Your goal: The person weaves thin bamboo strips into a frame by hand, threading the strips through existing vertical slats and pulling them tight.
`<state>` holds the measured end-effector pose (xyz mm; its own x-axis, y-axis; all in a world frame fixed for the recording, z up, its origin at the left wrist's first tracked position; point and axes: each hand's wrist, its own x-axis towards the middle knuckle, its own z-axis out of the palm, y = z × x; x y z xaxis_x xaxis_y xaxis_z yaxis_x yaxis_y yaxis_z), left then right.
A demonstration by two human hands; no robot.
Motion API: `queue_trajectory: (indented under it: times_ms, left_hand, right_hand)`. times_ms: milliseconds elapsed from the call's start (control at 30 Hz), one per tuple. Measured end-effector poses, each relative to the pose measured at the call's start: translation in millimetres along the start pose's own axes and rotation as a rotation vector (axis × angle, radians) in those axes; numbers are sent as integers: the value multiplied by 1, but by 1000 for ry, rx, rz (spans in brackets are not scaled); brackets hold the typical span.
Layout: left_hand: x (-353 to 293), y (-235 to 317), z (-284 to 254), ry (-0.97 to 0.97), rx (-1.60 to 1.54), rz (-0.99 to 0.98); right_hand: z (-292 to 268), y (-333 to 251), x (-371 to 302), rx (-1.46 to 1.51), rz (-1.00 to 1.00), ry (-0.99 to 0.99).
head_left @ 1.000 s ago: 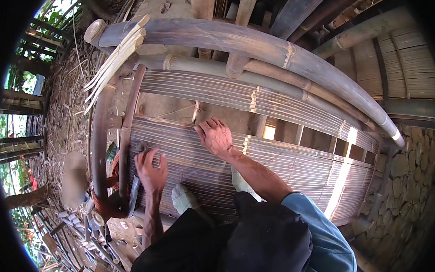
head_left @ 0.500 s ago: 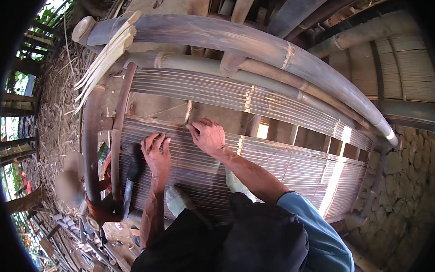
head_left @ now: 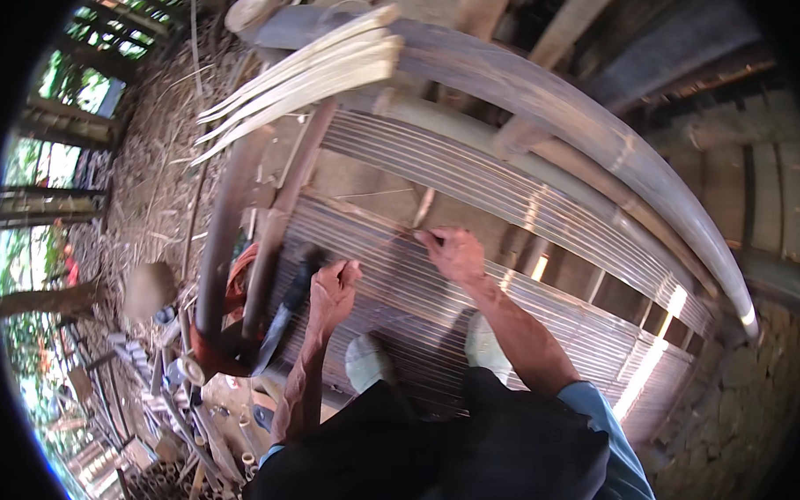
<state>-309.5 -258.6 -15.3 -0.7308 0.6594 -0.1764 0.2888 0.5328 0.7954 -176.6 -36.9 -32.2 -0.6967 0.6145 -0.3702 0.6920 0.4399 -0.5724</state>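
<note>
A slatted bamboo bench (head_left: 432,339) of narrow, closely laid strips spreads below me. My right hand (head_left: 457,255) is at the far edge of the lower slatted panel, thumb and fingers pinched together beside a short upright stick (head_left: 424,207). From its fingertips a thin reddish strand appears to run toward my left hand (head_left: 333,290). That hand hovers over the slats with its fingers closed; whatever they hold is too small to make out. Just left of it on the slats lies a tool with a black handle (head_left: 304,269) and a grey, blade-like part (head_left: 278,334).
Pale split-bamboo strips (head_left: 309,75) hang over the thick top rail (head_left: 529,83). Bamboo posts (head_left: 227,235) frame the left end. My pale-shod feet (head_left: 370,364) are over the slats. Cut bamboo pieces (head_left: 204,437) litter the lower left, and a stone wall (head_left: 774,378) stands at right.
The view has shifted, so the bench appears farther right and more tilted. My left hand's fingers have gone from spread to closed. My right hand keeps its pinch at the panel's edge.
</note>
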Motion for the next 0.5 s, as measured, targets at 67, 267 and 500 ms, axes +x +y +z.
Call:
queue_trajectory:
  times_ms: [67,267,500]
  left_hand:
    - [-1,10,-21,-16,-129,-189]
    - [-12,-4,-46,-8,-671,-298]
    - [-5,14,-66,110,-1844,-111]
  right_hand:
    - [4,1,2,35,-12,3]
    - [2,-13,5,97,53,-106]
    - [1,2,15,222,25,-151]
